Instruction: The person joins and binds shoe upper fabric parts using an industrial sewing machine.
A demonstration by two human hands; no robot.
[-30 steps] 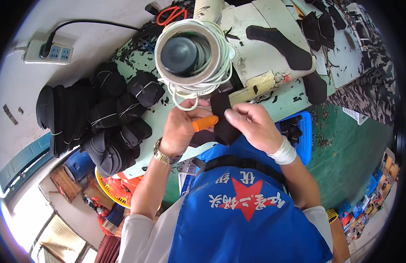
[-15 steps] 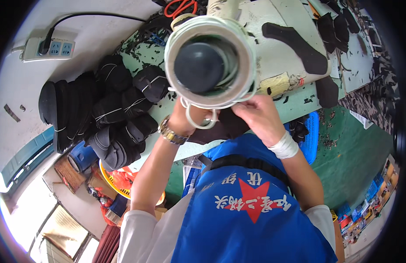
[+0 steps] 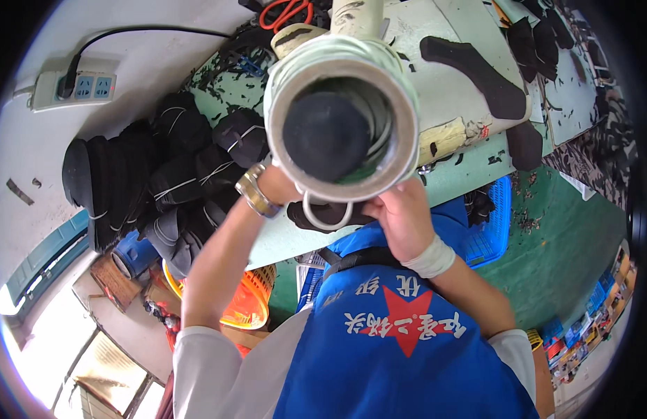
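A big spool of white cord (image 3: pixel 341 115) hangs close to the camera and covers much of the work. Under it, my right hand (image 3: pixel 404 216), with a white wrap at the wrist, is closed on a small stack of black flat pieces (image 3: pixel 320 215) at the edge of the pale green table (image 3: pixel 456 174). A loop of white cord (image 3: pixel 328 225) curves around those pieces. My left hand (image 3: pixel 280 187), a metal watch on its wrist, reaches to the same stack. Its fingers are hidden behind the spool.
Bundles of black pieces tied with white cord (image 3: pixel 163 188) are piled at the left. A long black insole shape (image 3: pixel 477 73) lies on the table, red-handled scissors (image 3: pixel 285 12) at its far end. A power strip (image 3: pixel 72 87), blue crate (image 3: pixel 494 223) and orange basket (image 3: pixel 247 307) surround it.
The spool has come closer and now hides most of both hands. The orange-handled tool seen in my left hand a second ago is out of sight. A cord loop now shows around the black pieces.
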